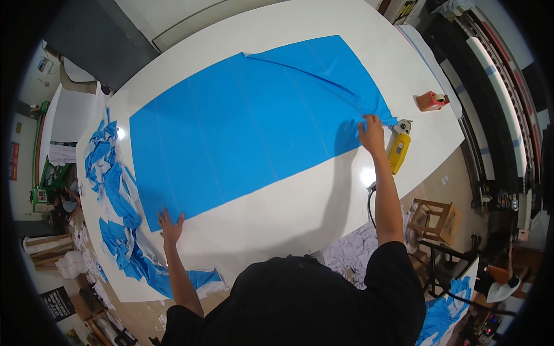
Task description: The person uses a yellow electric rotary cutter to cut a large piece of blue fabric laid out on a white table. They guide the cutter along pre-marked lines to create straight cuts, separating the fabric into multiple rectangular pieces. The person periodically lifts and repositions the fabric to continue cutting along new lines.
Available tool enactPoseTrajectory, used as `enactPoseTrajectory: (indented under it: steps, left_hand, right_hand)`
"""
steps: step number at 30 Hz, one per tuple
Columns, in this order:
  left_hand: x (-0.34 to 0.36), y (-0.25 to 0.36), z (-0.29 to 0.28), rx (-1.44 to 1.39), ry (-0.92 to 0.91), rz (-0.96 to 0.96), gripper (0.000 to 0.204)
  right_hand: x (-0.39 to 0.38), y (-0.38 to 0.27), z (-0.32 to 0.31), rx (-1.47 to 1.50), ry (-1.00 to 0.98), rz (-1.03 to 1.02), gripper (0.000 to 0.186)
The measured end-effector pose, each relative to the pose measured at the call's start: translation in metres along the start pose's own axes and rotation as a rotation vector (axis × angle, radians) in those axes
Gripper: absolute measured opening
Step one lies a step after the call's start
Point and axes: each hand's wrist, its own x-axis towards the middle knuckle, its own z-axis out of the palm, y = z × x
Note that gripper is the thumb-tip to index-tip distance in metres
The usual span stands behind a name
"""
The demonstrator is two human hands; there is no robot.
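A large blue fabric sheet [254,132] with faint pale lines lies on the white table [277,230]; its top layer has a long diagonal fold at the right. My left hand [172,225] rests at the sheet's lower-left corner, fingers spread. At the right edge, my right hand [371,131] pinches the fabric near that fold. Just right of it lies a yellow handheld electric cutter [399,151] with a round metal head and a cord. A red tape dispenser [431,101] sits farther right.
Crumpled blue and white offcuts [121,202] line the table's left end. Paper scraps [358,251] lie below, beside a wooden stool [435,222]. A long machine [499,109] stands at the right. Other people appear at lower right [502,288] and far left [66,202].
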Motion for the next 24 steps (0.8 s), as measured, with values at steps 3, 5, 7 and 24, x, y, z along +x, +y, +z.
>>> enactPoseTrajectory:
  steps: [3,5,7,24]
  left_hand:
    - [-0.028,-0.010,0.008,-0.019,-0.051,-0.021,0.111]
    - [-0.040,-0.014,0.012,-0.047,-0.059,0.007,0.113]
    - [-0.035,-0.034,0.018,-0.072,-0.055,0.060,0.116]
    - [-0.049,0.025,0.008,-0.127,-0.164,-0.088,0.124]
  right_hand:
    - [0.044,0.018,0.008,-0.070,0.039,0.032,0.035]
    - [0.081,0.038,0.022,-0.078,0.023,0.051,0.037]
    - [0.121,0.051,0.044,-0.082,0.043,0.032,0.037]
    - [0.335,0.174,0.183,-0.305,-0.100,-0.086,0.060]
